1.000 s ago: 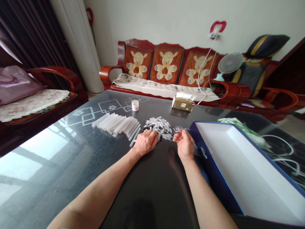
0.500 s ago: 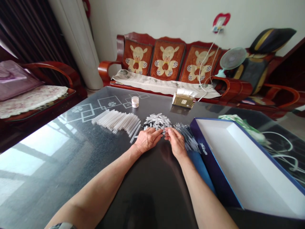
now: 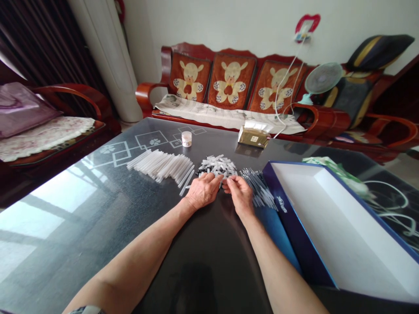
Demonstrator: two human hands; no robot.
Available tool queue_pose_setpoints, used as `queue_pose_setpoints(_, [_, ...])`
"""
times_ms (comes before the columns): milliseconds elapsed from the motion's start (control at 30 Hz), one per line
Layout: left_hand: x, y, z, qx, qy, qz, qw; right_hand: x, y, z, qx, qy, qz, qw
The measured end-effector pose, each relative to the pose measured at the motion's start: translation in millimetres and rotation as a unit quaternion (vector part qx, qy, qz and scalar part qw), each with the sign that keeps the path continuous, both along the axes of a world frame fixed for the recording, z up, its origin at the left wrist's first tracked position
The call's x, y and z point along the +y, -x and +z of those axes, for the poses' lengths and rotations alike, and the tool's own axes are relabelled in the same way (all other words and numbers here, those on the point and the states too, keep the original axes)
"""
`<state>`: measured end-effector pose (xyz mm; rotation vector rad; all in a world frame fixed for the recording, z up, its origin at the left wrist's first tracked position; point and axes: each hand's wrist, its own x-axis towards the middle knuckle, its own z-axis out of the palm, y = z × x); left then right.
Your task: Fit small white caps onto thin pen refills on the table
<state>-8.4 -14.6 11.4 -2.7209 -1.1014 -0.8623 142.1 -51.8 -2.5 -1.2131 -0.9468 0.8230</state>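
My left hand [image 3: 203, 191] is at the front of a heap of short whitish pieces [image 3: 218, 165] with some black bits among them. Its fingers are bent together and point right; whatever they grip is too small to make out. Close by on the right, my right hand [image 3: 240, 192] pinches thumb and forefinger near the left fingertips, and what lies in the pinch is hidden. Left of the heap lies a row of translucent white tubes [image 3: 160, 165], like pen barrels. Beside my right hand is a bundle of thin sticks like pen refills [image 3: 258, 187].
An open blue box with a white inside [image 3: 340, 222] stands on the right of the dark table [image 3: 108, 209]. Farther back are a small white tub [image 3: 186, 139] and a tissue pack [image 3: 253, 137]. A green-white plastic bag [image 3: 340, 176] and white cable [image 3: 389, 187] lie beyond the box.
My fingertips have drawn slightly apart, and the right hand's fingers are more curled. Both hands stay at the heap; the view has shifted a little.
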Motion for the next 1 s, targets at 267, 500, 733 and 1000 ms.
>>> queue_pose_setpoints(267, [5,-1,-7.5,-0.042,-0.041,0.041,0.997,-5,-4,-3,-0.476,-0.085,0.055,0.874])
queue_pose_setpoints(500, [7,-2,-10.4,-0.065,-0.032,0.022,0.997,-3,-5,-6,-0.475,-0.082,0.052,0.875])
queue_pose_setpoints(733, [4,-1,-7.2,-0.037,-0.025,0.021,0.999,4,-5,-10,-0.122,0.01,0.01,0.992])
queue_pose_setpoints(1000, [4,-1,-6.7,-0.02,-0.004,0.006,1.0,4,-3,-9,-0.053,0.014,0.035,0.998])
